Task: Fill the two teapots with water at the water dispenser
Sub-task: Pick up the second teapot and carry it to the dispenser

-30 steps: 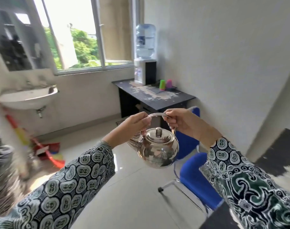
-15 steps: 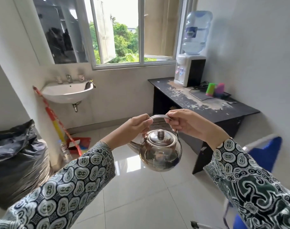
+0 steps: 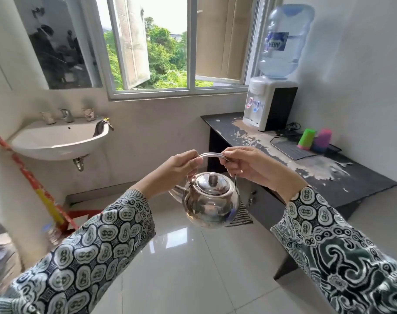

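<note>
Both hands, the left hand (image 3: 180, 165) and right hand (image 3: 245, 165), curl around the arched metal handle of a round, mirror-polished steel teapot (image 3: 212, 201), lid on, held above glossy white tiles. The water dispenser (image 3: 270, 105) stands well apart on a peeling dark table (image 3: 342, 180), possibly laminate.
</note>
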A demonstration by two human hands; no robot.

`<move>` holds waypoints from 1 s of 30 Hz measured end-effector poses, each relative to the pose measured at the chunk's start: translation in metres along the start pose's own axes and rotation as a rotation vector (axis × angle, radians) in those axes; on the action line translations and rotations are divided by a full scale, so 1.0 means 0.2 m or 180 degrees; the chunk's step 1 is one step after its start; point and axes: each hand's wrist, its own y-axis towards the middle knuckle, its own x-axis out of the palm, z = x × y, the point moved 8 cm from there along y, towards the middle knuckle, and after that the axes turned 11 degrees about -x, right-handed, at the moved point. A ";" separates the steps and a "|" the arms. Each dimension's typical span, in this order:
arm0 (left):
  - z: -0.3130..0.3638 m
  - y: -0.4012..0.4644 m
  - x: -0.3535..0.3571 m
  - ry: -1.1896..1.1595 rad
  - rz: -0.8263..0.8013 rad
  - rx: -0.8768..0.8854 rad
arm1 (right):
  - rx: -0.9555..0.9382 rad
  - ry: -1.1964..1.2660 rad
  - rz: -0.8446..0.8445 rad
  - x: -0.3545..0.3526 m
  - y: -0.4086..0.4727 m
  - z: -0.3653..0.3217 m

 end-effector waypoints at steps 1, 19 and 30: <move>-0.05 0.12 -0.04 0.0034 -0.0012 0.0051 | -0.0006 0.0021 0.0025 -0.07 0.11 0.03; -0.63 2.14 -0.55 0.0439 -0.0371 0.0083 | -0.0069 -0.0060 0.0635 -1.29 1.62 0.43; -1.05 3.39 -0.50 0.0398 -0.0644 -0.0003 | 0.0019 -0.0646 0.0912 -2.26 2.35 0.80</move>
